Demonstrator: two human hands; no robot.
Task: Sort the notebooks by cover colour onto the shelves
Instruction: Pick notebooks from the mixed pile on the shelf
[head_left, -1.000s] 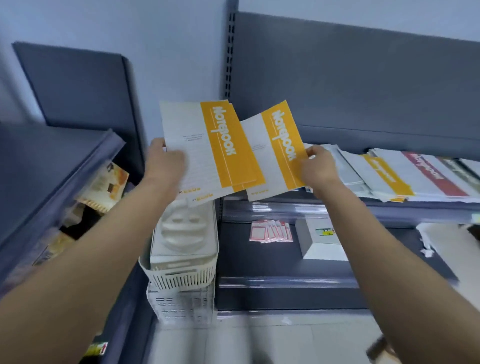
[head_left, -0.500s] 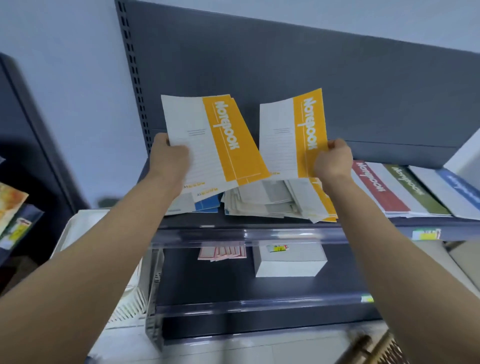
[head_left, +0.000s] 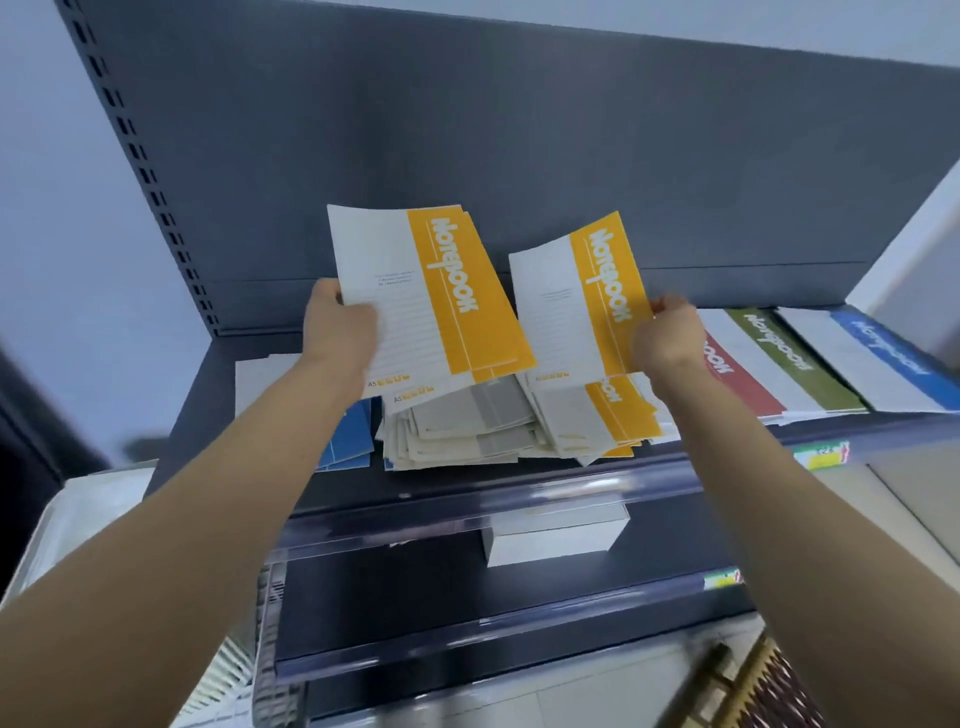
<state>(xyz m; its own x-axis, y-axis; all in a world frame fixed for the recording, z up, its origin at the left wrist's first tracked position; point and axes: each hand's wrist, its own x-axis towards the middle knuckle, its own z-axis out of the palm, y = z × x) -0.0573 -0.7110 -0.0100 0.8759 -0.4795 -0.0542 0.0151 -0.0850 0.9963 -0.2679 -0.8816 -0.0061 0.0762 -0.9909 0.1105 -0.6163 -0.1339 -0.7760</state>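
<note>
Yellow-banded paper notebooks (head_left: 423, 296) gripped in left hand (head_left: 340, 325); right hand (head_left: 667, 338) pinches single yellow notebook (head_left: 576, 306) over matching yellow pile (head_left: 608, 415), presumably its destination.

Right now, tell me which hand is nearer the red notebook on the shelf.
Right. The right hand, pinching a yellow notebook, is right beside the red notebook, at its left edge. The left hand, gripping more yellow notebooks, is far to its left.

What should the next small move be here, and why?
Probably the right hand should lower its yellow notebook onto the yellow pile on the shelf just below: the covers match, and the left hand holds more yellow notebooks to follow.
</note>
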